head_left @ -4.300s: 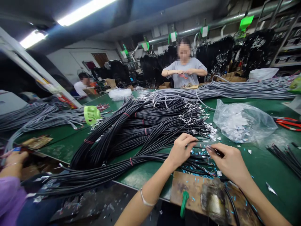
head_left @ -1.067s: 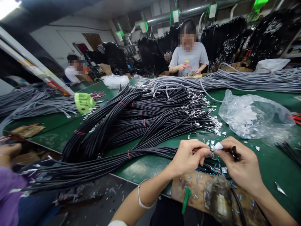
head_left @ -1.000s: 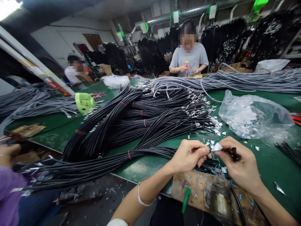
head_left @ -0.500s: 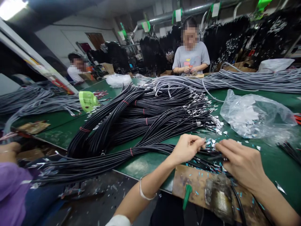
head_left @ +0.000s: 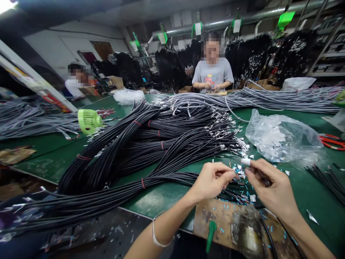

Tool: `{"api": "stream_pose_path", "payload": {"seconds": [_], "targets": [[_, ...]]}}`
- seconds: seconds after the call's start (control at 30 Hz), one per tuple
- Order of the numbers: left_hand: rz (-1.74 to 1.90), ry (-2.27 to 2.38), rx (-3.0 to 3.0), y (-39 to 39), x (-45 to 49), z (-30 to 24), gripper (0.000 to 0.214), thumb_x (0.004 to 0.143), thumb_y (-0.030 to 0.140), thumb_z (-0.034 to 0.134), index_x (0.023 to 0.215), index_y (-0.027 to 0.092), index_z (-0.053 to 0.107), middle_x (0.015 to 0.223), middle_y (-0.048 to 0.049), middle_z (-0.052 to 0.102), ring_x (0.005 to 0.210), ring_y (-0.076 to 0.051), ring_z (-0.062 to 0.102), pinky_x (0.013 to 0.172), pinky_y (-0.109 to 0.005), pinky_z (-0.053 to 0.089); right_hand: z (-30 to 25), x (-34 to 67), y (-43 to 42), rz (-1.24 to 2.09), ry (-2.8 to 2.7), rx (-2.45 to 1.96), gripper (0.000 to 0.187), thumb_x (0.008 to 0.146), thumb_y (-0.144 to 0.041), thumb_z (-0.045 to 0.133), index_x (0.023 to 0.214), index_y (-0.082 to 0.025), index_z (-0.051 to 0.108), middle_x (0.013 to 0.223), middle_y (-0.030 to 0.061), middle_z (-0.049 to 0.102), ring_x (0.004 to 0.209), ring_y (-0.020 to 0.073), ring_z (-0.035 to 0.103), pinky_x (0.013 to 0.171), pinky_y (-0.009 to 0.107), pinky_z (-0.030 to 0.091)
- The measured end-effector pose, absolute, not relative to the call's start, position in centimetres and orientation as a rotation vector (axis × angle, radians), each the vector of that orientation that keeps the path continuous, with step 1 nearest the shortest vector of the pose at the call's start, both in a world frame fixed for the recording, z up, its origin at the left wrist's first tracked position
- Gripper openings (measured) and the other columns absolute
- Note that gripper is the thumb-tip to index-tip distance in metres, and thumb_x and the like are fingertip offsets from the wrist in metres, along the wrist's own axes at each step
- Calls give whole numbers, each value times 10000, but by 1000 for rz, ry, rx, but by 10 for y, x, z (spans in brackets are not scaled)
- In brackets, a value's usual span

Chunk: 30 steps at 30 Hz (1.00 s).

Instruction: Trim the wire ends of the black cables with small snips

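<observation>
My left hand (head_left: 215,180) is closed, thumb and forefinger pinching a thin blue wire (head_left: 237,170). Just to its right, my right hand (head_left: 275,190) has its forefinger stretched out and its other fingers curled round something dark I cannot make out. A small white piece (head_left: 245,162) sits at that forefinger's tip; whether it is a label or a finger cover is unclear. Below both hands lie ends of black cables (head_left: 231,197) with blue bits around them. A bundle of black cables (head_left: 161,180), tied with a red band, runs left from beside my left hand.
A wooden board (head_left: 202,216) with a green lever (head_left: 211,233) and a worn metal block (head_left: 249,230) is at the near edge. Beyond are heaped black cables (head_left: 145,144), grey cables (head_left: 258,99), a plastic bag (head_left: 283,136) and a green fan (head_left: 88,121). A co-worker (head_left: 212,72) sits opposite.
My right hand has turned, its forefinger stretching out with the white piece now showing at the tip. The blue wire has come into view at my left fingertips. The view has shifted slightly right.
</observation>
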<state>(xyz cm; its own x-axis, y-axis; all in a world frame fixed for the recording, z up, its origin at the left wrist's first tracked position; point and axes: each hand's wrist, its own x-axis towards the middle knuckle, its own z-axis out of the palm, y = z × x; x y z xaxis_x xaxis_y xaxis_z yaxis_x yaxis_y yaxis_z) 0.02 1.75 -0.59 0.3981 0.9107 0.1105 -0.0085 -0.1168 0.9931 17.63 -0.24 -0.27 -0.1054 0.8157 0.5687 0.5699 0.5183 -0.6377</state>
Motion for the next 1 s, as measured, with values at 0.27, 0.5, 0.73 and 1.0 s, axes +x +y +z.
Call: {"api": "stream_pose_path", "payload": {"seconds": [0.27, 0.5, 0.73, 1.0], "targets": [[946, 907, 1590, 16, -5, -2, 379, 860, 407, 526, 706, 94, 676, 516, 9, 499, 404, -56, 392, 401, -184, 302, 0, 175, -4, 374, -1852, -1057, 83, 843, -179, 566, 864, -194, 645, 782, 31, 607, 620, 127, 552, 535, 246, 442], [749, 814, 1632, 15, -9, 2, 417, 904, 412, 444, 691, 109, 637, 460, 48, 425, 362, -47, 372, 381, -168, 285, -9, 174, -5, 249, -1899, -953, 154, 834, -100, 528, 924, -198, 604, 817, 44, 615, 700, 151, 587, 612, 270, 459], [1135, 860, 1977, 10, -7, 2, 250, 851, 220, 564, 1074, 128, 633, 766, -52, 613, 658, -136, 557, 606, -232, 477, -4, 171, -3, 673, -1795, -1036, 118, 893, -247, 496, 841, -185, 582, 730, 13, 534, 632, 127, 496, 549, 242, 410], [1369, 705, 2437, 4, -7, -4, 343, 801, 18, 394, 883, 174, 689, 748, -41, 509, 643, -116, 501, 550, -211, 425, -5, 167, -5, 1142, -1517, -1129, 279, 860, -444, 522, 864, -172, 585, 540, -54, 434, 435, 82, 403, 385, 193, 339]]}}
